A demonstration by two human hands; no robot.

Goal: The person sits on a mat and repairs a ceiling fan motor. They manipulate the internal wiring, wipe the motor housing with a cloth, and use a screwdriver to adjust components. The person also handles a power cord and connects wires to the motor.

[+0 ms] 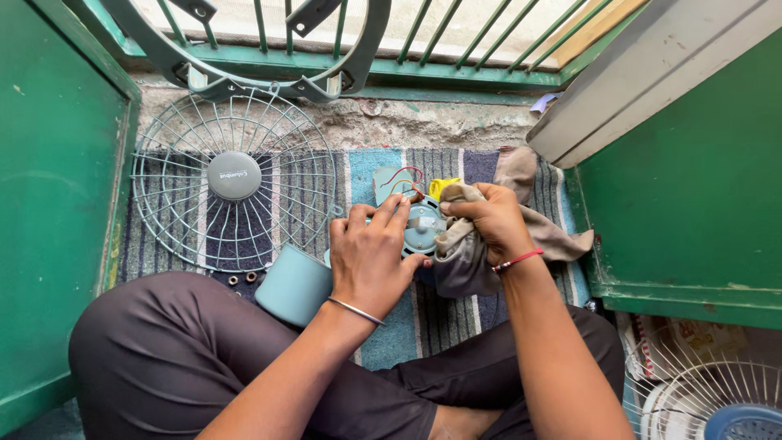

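1. The work in hand looks like wiping down a fan motor (422, 228): a pale blue, round unit with red and yellow wires at its top, lying on the striped rug (391, 326) near the rug's far edge.
2. The left hand (371, 257) is curled over the motor's near-left side, its fingers bent and pressing on it to hold it steady.
3. The right hand (489, 222) is closed tight on a grey-brown cloth (464, 261), bunched against the motor's right side; the rest of the cloth trails toward the rug's right edge.
4. The motor sits between the two hands, touching both.
5. By my judgement, the next move calls for a firm left grip while the cloth rubs across the housing, keeping clear of the loose wires.
6. A wire fan guard (234, 181) lies at the rug's left edge, and a pale blue cover (295, 285) just beside the left hand.
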